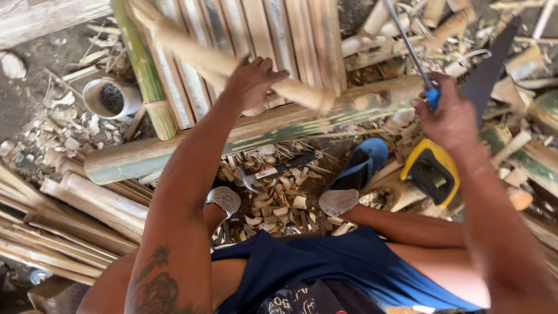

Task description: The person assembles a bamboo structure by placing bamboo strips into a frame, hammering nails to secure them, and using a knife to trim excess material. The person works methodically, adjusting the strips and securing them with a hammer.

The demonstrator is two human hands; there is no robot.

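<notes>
**Both arms raised forward, both hands closed in a grip**

Seen from above, the person's left arm stretched forward and up, a dark tattoo on its upper part. The left hand [254, 79] curled palm-down, fingers wrapped in a grasp. The right arm reached out alongside, well apart from the left, its right hand [450, 113] clenched into a tight fist, knuckles upward. Bare knees showed below.

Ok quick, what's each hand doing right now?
Left hand: closed on a bamboo piece.
Right hand: closed on a blue-handled metal tool.
</notes>
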